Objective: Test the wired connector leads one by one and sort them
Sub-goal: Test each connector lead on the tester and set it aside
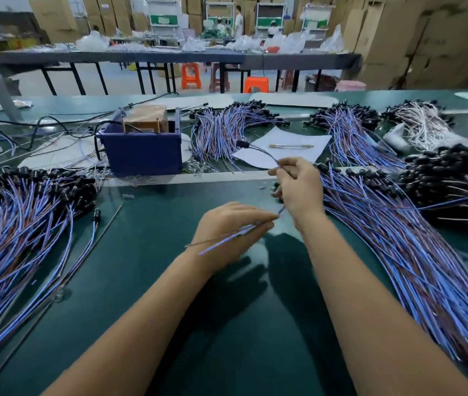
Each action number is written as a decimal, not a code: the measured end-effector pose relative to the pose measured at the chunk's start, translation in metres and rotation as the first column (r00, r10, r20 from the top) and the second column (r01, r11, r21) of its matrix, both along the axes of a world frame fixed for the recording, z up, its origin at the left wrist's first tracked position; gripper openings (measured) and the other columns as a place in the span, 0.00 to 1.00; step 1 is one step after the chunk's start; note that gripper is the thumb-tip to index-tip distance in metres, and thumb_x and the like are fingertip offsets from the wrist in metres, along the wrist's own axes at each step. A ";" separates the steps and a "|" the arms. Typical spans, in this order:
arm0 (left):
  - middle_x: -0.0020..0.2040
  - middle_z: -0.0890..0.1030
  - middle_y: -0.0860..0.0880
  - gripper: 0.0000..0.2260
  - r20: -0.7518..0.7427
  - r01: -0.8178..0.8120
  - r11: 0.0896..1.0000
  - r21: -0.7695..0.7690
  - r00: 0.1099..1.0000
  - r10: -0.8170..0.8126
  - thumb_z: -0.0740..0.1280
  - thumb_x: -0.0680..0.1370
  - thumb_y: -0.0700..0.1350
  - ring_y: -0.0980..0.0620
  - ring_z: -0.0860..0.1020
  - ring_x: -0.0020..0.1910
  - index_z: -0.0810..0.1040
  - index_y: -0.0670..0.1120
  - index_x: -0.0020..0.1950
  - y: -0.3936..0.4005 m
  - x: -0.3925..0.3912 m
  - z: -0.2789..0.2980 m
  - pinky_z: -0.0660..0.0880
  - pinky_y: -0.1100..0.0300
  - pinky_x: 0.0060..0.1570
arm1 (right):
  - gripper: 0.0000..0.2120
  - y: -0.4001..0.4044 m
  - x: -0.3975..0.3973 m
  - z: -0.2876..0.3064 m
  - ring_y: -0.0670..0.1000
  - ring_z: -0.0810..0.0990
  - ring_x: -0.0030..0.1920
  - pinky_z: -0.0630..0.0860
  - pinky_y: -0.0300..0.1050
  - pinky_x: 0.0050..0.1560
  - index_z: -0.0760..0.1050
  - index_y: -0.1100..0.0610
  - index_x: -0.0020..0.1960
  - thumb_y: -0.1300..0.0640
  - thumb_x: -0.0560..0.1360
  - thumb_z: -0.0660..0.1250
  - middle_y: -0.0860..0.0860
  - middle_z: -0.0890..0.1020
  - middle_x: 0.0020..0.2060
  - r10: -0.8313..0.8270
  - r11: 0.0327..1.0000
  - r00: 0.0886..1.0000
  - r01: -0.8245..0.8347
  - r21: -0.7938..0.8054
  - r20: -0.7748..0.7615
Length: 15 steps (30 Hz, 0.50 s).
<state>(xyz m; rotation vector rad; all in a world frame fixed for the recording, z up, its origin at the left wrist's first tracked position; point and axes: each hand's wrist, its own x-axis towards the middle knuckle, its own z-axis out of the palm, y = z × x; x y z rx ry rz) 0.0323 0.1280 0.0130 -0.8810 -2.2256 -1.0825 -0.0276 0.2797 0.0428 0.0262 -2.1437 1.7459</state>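
We pinch one lead (258,151) in the right hand (298,187); its black connector hangs beyond the fingers. The left hand (227,232) pinches a second lead (227,238), its wire ends trailing behind the pinch above the bench (170,281).

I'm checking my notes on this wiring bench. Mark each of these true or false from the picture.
1. Both hands hold wire leads. True: left hand, right hand.
2. The dark blue plastic bin stands right of the hands. False: it stands beyond them, to the left.
3. A white paper sheet lies beyond the right hand. True.
4. The green bench top holds one lead pile only. False: several piles lie on both sides.
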 end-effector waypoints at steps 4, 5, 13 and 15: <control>0.50 0.85 0.51 0.10 -0.069 0.113 0.983 -0.143 0.990 -0.123 0.72 0.75 0.41 0.48 0.82 0.46 0.85 0.49 0.56 0.053 0.012 0.011 0.79 0.53 0.45 | 0.06 0.055 -0.002 0.021 0.45 0.78 0.34 0.76 0.44 0.36 0.77 0.54 0.49 0.63 0.79 0.63 0.54 0.84 0.41 -0.090 0.942 0.996 0.088 0.325 -0.010; 0.54 0.84 0.52 0.14 -0.014 0.150 0.972 -0.182 0.988 -0.155 0.71 0.75 0.40 0.48 0.80 0.51 0.83 0.50 0.60 0.066 0.015 0.014 0.78 0.52 0.48 | 0.06 0.069 -0.001 0.025 0.47 0.77 0.33 0.74 0.44 0.35 0.77 0.52 0.49 0.62 0.79 0.63 0.53 0.83 0.40 -0.116 0.917 0.993 0.113 0.383 -0.015; 0.69 0.75 0.52 0.24 0.248 0.372 0.806 -0.460 0.926 -0.286 0.66 0.77 0.41 0.48 0.71 0.66 0.70 0.51 0.73 0.117 0.032 0.002 0.70 0.52 0.63 | 0.14 0.141 0.011 0.012 0.61 0.76 0.58 0.71 0.50 0.53 0.76 0.52 0.63 0.51 0.80 0.61 0.58 0.80 0.58 -0.447 0.526 0.888 0.164 0.834 0.108; 0.66 0.78 0.51 0.19 0.249 0.389 0.809 -0.441 0.919 -0.306 0.66 0.77 0.41 0.48 0.72 0.65 0.76 0.49 0.69 0.114 0.032 -0.003 0.70 0.53 0.63 | 0.18 0.139 0.015 0.001 0.63 0.69 0.64 0.66 0.52 0.63 0.73 0.54 0.66 0.49 0.79 0.60 0.61 0.74 0.64 -0.538 0.415 0.837 0.155 0.897 0.104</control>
